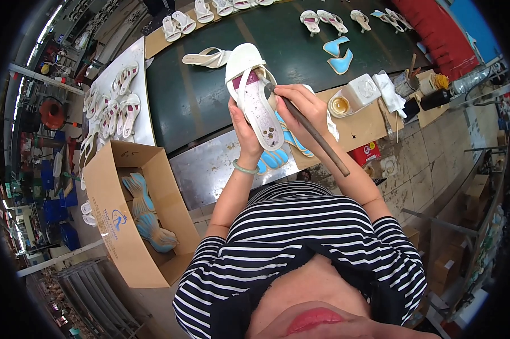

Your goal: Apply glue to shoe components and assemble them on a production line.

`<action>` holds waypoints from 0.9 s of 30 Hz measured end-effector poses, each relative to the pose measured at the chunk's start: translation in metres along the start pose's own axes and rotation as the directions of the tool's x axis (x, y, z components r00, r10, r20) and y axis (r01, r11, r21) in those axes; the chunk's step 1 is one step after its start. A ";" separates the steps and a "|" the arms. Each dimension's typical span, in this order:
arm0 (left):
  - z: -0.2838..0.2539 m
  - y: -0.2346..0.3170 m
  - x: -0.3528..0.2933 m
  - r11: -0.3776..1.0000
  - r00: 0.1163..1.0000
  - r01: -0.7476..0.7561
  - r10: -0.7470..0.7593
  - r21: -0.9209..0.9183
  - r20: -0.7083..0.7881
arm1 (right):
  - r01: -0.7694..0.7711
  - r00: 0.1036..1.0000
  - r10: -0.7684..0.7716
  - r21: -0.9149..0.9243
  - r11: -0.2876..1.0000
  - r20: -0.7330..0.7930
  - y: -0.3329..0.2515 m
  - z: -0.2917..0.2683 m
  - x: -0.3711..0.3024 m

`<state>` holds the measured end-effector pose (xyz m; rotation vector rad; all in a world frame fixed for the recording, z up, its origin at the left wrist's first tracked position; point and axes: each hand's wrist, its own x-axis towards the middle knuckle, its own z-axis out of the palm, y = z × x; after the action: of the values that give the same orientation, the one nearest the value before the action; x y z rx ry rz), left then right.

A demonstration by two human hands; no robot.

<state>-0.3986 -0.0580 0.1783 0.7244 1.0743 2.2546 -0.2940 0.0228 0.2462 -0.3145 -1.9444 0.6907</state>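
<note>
A long dark green worktable fills the middle of a busy workshop. Left of it stands an open cardboard box; right of it lies a worn tiled floor. Beyond its far right end hangs red sheeting.

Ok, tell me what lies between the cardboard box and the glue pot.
In the head view, the left hand and right hand holding the white sandal lie between cardboard box and glue pot.

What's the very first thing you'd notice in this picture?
Right in the middle, the left hand holds up a white sandal while the right hand works a long brush over its sole. At the lower left stands a cardboard box of stacked blue insoles.
</note>
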 end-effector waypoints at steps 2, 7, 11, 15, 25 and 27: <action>-0.002 0.000 0.000 1.000 1.000 -0.011 0.011 0.000 -0.006 | -0.028 0.999 0.027 0.028 0.999 0.022 -0.003 -0.001 -0.001; 0.002 0.007 0.000 0.999 0.998 0.048 -0.049 -0.025 -0.037 | -0.202 0.977 0.183 0.190 0.961 0.112 -0.009 -0.008 0.000; -0.001 0.009 0.003 0.990 0.994 0.103 -0.105 -0.101 -0.016 | -0.092 0.996 0.090 0.120 0.988 0.023 -0.004 -0.003 -0.001; 0.000 0.012 0.002 0.985 0.992 0.117 -0.121 -0.124 -0.024 | 0.027 0.999 -0.028 0.051 0.998 0.018 0.001 0.007 -0.003; -0.008 0.004 0.003 0.988 0.992 0.100 -0.108 -0.118 -0.061 | 0.111 0.992 -0.109 -0.031 0.993 0.068 0.005 0.017 -0.004; -0.008 0.002 0.003 0.990 0.992 0.095 -0.103 -0.108 -0.068 | 0.109 0.992 -0.105 -0.045 0.993 0.069 0.007 0.018 -0.003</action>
<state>-0.4069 -0.0613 0.1761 0.5375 0.9953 2.2486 -0.3096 0.0209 0.2340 -0.2174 -2.0278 0.5912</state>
